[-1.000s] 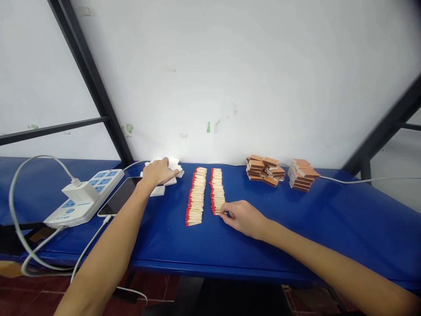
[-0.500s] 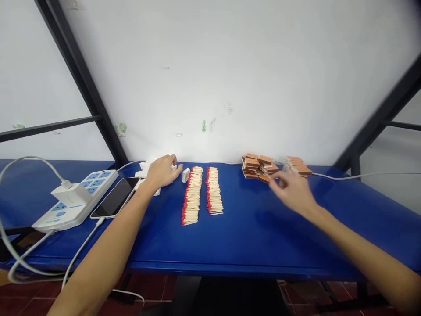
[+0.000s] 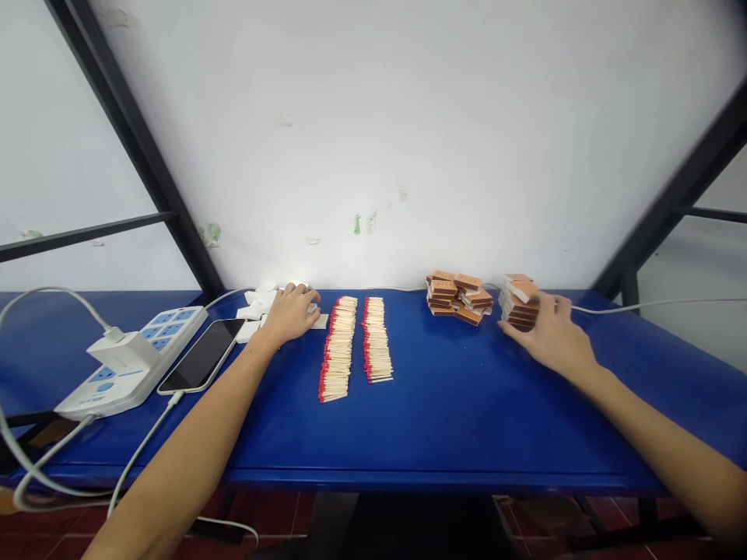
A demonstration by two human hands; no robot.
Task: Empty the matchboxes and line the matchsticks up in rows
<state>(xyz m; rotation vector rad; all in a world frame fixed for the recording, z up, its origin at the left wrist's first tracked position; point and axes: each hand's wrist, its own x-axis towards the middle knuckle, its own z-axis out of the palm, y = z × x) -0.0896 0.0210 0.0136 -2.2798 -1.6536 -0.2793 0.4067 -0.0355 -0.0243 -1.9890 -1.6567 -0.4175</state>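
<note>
My left hand (image 3: pixel 292 313) rests over a pile of small white matchbox trays (image 3: pixel 255 311), its fingers loosely bent and apart. One white tray (image 3: pixel 320 321) lies flat by its thumb; what is under the palm is hidden. On the right, my right hand (image 3: pixel 552 330) curves around a stack of brown matchboxes (image 3: pixel 518 307), thumb at the front left and fingers on the far right side. Between the hands lie two long rows of red-tipped matches, a left row (image 3: pixel 338 350) and a right row (image 3: pixel 377 342).
A looser heap of brown matchboxes (image 3: pixel 458 297) stands near the wall. Left on the blue table (image 3: pixel 443 420) are a phone (image 3: pixel 202 356) and a white power strip (image 3: pixel 137 365) with a plugged-in charger (image 3: pixel 124 351) and cables. Black metal posts rise at both sides.
My right hand has moved right, from beside the loose heap to the stack, closing around it. My left hand has lowered slightly; the white tray standing beside it now lies flat.
</note>
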